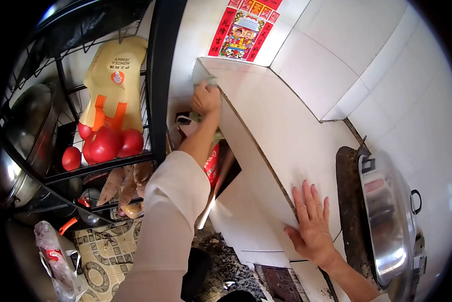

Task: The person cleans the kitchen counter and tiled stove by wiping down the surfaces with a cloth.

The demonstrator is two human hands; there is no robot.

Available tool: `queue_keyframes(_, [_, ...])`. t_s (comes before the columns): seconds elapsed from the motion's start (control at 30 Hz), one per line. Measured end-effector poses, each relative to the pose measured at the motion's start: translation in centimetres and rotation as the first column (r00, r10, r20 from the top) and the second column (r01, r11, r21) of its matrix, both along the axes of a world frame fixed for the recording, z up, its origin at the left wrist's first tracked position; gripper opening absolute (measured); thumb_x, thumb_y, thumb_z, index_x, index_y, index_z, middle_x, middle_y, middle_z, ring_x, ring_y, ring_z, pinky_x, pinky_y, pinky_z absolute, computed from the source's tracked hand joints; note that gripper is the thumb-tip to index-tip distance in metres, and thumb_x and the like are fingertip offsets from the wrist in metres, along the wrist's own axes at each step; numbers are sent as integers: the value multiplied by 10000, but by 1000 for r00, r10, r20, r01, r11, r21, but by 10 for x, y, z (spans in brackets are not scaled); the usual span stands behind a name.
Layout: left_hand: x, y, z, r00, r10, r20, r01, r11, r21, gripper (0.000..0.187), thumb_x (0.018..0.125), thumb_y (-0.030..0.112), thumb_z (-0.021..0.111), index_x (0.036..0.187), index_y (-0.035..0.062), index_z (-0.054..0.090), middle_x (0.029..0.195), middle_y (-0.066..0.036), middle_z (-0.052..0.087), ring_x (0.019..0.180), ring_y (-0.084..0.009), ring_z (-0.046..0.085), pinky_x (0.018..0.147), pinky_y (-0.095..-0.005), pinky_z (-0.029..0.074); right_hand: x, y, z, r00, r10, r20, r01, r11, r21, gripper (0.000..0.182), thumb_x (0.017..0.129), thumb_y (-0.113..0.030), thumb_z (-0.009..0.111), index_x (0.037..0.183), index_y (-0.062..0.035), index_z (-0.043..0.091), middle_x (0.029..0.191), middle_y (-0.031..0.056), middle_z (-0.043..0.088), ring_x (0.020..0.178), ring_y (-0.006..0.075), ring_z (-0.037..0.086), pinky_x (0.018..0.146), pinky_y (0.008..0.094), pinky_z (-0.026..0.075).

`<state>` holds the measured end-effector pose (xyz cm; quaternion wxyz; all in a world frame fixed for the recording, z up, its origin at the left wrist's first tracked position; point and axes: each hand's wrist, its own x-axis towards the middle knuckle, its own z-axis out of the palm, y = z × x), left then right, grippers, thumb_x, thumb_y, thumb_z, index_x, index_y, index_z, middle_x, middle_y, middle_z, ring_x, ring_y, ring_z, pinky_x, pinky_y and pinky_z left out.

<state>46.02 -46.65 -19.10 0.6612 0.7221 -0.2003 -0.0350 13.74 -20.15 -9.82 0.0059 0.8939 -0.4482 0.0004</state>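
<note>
My left hand (206,98) is stretched forward to the far corner of the white tiled counter (286,136), its fingers closed on a pale cloth (201,76) pressed against the counter's edge. My right hand (312,225) lies flat and open on the near part of the counter top, fingers spread, close to its front edge. It holds nothing.
A steel wok with a lid (387,216) sits on a stove at the right. At the left stands a black wire rack (105,166) with tomatoes (105,144), a yellow bag (114,80), sweet potatoes (125,183) and a steel pot (24,136). A plastic bag (54,259) lies on the patterned floor.
</note>
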Motion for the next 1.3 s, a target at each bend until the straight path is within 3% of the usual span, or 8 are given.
queue_keyframes(0.13, [6, -2, -1, 998, -14, -56, 11, 999, -44, 325, 806, 243, 472, 998, 133, 711, 1051, -175, 671, 990, -390, 618, 851, -481, 482, 0, -1, -1, 1000, 3, -8, -3, 1000, 3, 853, 817, -140, 669, 1503, -51, 170, 1556, 213, 113, 1432, 419, 121, 1095, 638, 94])
queue_keyframes(0.2, [19, -8, 7, 969, -81, -235, 65, 995, -74, 345, 794, 252, 477, 1028, 136, 703, 1073, -171, 670, 1016, -395, 613, 886, -469, 475, -1, -1, 0, 1000, -11, -10, 11, 1000, 3, 855, 816, -143, 670, 1503, -49, 170, 1556, 215, 113, 1430, 425, 121, 1091, 645, 97])
queue_keyframes(0.5, [145, -135, -55, 958, -271, -99, 257, 958, -128, 443, 713, 254, 531, 1104, 102, 675, 1063, -174, 678, 1031, -386, 612, 928, -432, 461, 2, -6, 2, 999, -36, -32, 37, 998, 40, 866, 806, -185, 679, 1500, -52, 178, 1548, 231, 128, 1408, 451, 167, 1063, 672, 138])
queue_keyframes(0.67, [137, -111, -40, 958, -238, -162, 238, 971, -23, 478, 689, 311, 585, 1105, 93, 674, 1105, -184, 666, 1069, -361, 610, 942, -426, 461, 3, -7, 1, 998, -42, -41, 45, 997, 67, 862, 806, -187, 679, 1496, -45, 182, 1546, 232, 135, 1403, 457, 172, 1059, 675, 135])
queue_keyframes(0.73, [131, -101, -33, 988, -133, -77, 148, 958, 247, 492, 701, 335, 591, 1092, 48, 675, 1117, -214, 654, 1092, -355, 605, 948, -420, 465, 3, -6, 1, 998, -43, -36, 45, 996, 71, 860, 806, -180, 678, 1496, -42, 183, 1545, 233, 137, 1405, 455, 168, 1061, 674, 131])
queue_keyframes(0.9, [109, -76, -46, 978, -128, -167, 167, 955, 244, 504, 712, 356, 597, 1074, 15, 677, 1136, -222, 645, 1097, -360, 604, 947, -423, 470, 3, -4, 1, 999, -33, -30, 35, 997, 63, 854, 807, -155, 676, 1493, -33, 183, 1544, 234, 136, 1411, 449, 154, 1068, 669, 121])
queue_keyframes(0.97, [99, -65, -41, 974, -150, -170, 192, 943, 270, 503, 713, 359, 598, 1072, 17, 679, 1142, -219, 644, 1093, -362, 607, 945, -424, 472, 3, -4, 1, 999, -32, -20, 33, 999, 33, 900, 763, -120, 706, 1495, -34, 189, 1545, 237, 140, 1422, 439, 135, 1118, 597, 64])
queue_keyframes(1.3, [45, -2, -18, 965, -247, -83, 258, 864, 432, 488, 768, 360, 564, 1104, 22, 668, 1149, -211, 642, 1077, -370, 613, 929, -433, 486, -2, 0, -5, 1000, 9, 4, -9, 998, -61, 851, 803, -134, 679, 1497, -73, 190, 1557, 199, 113, 1426, 409, 146, 1096, 641, 120])
